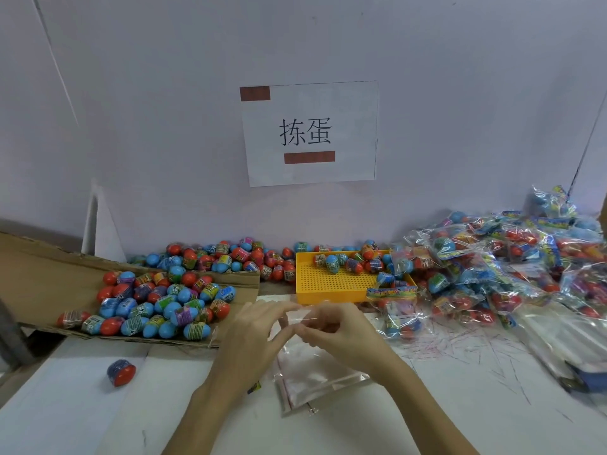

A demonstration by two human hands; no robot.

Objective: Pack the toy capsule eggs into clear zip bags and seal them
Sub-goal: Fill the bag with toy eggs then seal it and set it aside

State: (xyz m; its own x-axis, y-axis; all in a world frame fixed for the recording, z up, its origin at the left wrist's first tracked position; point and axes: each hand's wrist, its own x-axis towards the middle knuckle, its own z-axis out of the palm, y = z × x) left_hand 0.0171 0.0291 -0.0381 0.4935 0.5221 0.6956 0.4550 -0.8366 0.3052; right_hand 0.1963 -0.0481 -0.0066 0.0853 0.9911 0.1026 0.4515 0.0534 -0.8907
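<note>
My left hand and my right hand meet above the table, both pinching the top edge of one clear zip bag. Nothing shows inside that bag. Below my hands lies a stack of flat clear zip bags with a red seal line. Several red and blue toy capsule eggs lie heaped on a cardboard flap to the left. One loose egg sits alone on the table at the near left.
A yellow perforated tray with a few eggs stands behind my hands. More eggs line the wall. Filled, sealed bags pile up on the right. A paper sign hangs on the wall.
</note>
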